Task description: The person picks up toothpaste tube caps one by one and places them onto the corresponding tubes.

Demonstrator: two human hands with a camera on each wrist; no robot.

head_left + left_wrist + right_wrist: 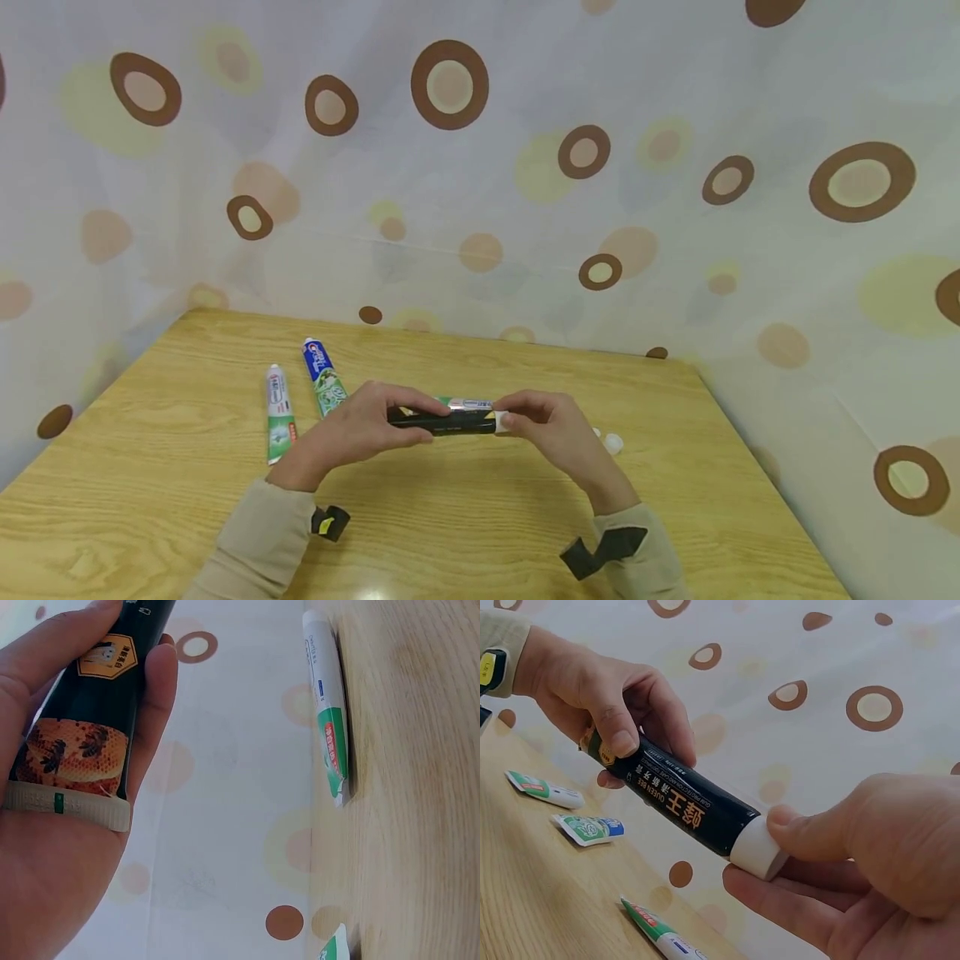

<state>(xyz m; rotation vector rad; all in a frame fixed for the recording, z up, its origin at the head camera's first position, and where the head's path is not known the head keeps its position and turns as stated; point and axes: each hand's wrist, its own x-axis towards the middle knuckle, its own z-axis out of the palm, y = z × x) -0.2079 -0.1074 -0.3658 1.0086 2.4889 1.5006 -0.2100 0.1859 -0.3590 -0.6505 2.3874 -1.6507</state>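
Cap (756, 847) pinched in my right hand (557, 429) could've slipped and dropped if my left hand (362, 425), gripping the black tube (694, 799), squeezed too hard.

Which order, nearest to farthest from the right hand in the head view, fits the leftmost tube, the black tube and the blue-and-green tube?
1. Black tube: the right hand pinches its white cap.
2. Blue-and-green tube: on the table, to the hand's left.
3. Leftmost tube: also on the table, farther left.
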